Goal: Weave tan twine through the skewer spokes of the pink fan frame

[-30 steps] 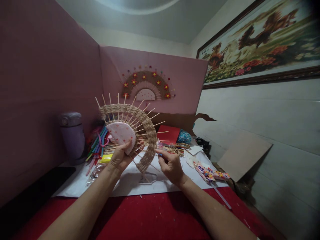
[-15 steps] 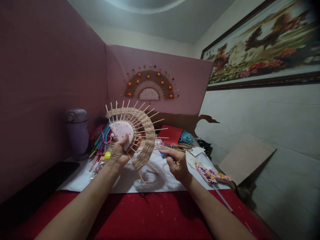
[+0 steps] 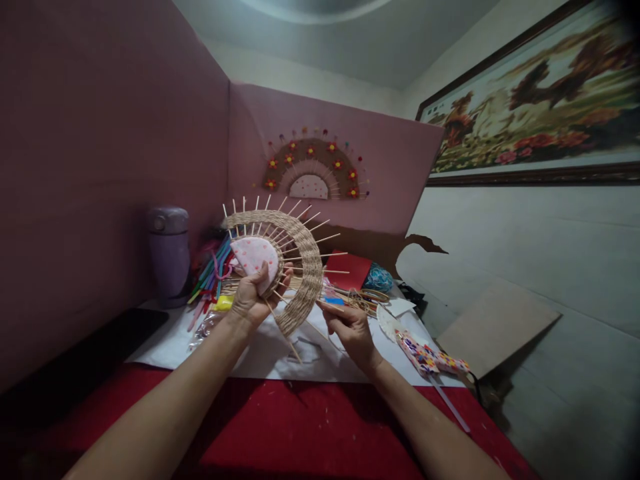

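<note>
The left-hand grip [image 3: 253,298] clasps the woven fan [image 3: 306,243] over the white-covered tabletop [image 3: 165,350], thumb against the front of the spotted half-round pad [image 3: 255,257], fingers behind; this hold is unchanged from one second ago. The right-hand grip [image 3: 351,328] is positioned at the fan's lower right edge, thumb and index finger drawn together; whether they pinch a strand cannot be determined. Compared with half a second ago, the index finger lies closer to that edge. The blue item [image 3: 334,302] beyond the finger shows more fully than one second ago. The fan appears slightly smaller; the purple flask [image 3: 169,257] and wall-mounted fan [image 3: 309,187] sit farther right in view.
</note>
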`<state>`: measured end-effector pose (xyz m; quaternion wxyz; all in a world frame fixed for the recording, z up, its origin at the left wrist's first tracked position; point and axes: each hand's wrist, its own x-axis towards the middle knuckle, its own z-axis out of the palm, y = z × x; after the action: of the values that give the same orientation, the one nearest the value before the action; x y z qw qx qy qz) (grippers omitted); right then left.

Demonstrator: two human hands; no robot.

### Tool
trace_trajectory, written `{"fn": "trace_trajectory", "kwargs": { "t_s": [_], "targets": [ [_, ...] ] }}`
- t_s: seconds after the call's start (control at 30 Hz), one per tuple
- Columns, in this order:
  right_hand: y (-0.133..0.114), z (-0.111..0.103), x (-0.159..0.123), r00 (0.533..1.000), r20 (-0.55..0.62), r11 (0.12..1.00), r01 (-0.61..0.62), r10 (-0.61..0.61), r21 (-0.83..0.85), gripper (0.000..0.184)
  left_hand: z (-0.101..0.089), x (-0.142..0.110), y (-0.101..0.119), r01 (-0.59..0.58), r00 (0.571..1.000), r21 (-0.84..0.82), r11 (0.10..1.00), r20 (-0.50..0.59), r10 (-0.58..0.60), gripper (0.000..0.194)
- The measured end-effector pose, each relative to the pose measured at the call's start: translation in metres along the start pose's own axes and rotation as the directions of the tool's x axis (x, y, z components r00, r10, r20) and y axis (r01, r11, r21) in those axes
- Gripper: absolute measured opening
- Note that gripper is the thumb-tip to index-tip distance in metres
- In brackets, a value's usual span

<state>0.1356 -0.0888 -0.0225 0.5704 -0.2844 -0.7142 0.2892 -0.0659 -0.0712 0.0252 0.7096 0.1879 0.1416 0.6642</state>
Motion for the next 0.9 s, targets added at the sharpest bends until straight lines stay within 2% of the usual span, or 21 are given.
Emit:
{"fn": "trace_trajectory", "kwargs": {
  "t_s": [0.17, 0.33, 0.57, 0.7, 0.9],
  "targets": [
    [0.001, 0.0041, 0.0002, 0.999, -0.033, 0.998, -0.035, 0.037, 0.043, 0.029, 0.0039, -0.0017, -0.0033, -0.037, 0.999, -0.01, 0.999, -0.037, 0.037, 0.013],
    [0.0009, 0.0066, -0.0008, 0.999, -0.043, 0.998, -0.035, 0.033, -0.047, 0.028, 0.0038, -0.0012, -0.0053, -0.045, 0.999, -0.005, 0.999, -0.016, 0.045, 0.014],
    [-0.0043, 0.004, -0.0027, 0.994, -0.044, 0.967, 0.089, -0.102, -0.238, 0.027, 0.0013, -0.0002, -0.0052, -0.072, 0.997, 0.069, 0.995, 0.017, 0.071, 0.012],
    [-0.0032, 0.003, -0.0044, 0.989, -0.056, 0.944, 0.112, -0.135, -0.311, 0.026, -0.0014, 0.0017, -0.0054, -0.09, 0.996, 0.127, 0.988, 0.004, 0.091, 0.011],
    [-0.0033, 0.0028, -0.0066, 0.984, -0.063, 0.922, 0.13, -0.164, -0.365, 0.023, -0.0039, 0.0025, -0.0068, -0.102, 0.994, 0.129, 0.986, -0.018, 0.106, 0.003]
  ]
}}
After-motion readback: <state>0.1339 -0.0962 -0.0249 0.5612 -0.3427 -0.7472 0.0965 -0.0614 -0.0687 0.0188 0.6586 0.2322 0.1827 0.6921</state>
